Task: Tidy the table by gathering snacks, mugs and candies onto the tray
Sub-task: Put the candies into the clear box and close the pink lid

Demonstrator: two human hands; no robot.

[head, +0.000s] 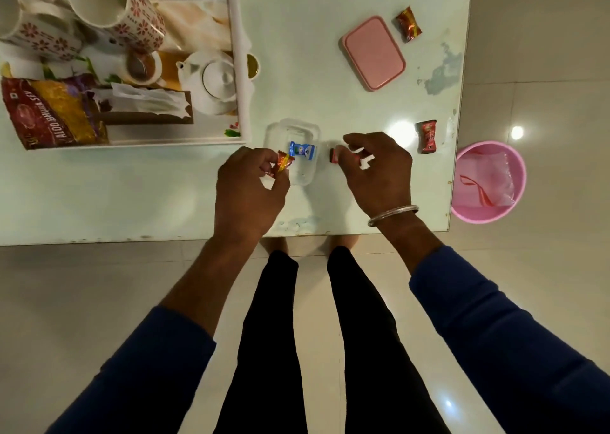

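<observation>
Both forearms reach over the near edge of the pale glass tabletop [132,186]. The left hand [246,192] has its grip clamped on a red-and-orange wrapped candy [283,164] over the small clear plastic box [293,151], which holds a blue wrapped candy [302,150]. The right hand [376,169], just beside the box, pinches a red wrapped candy [334,155]. The white rectangular tray [239,70] carries two floral mugs [112,7], a white teapot [211,80] and a red-and-yellow snack packet [52,113]. The pink box lid [373,52] lies well apart.
</observation>
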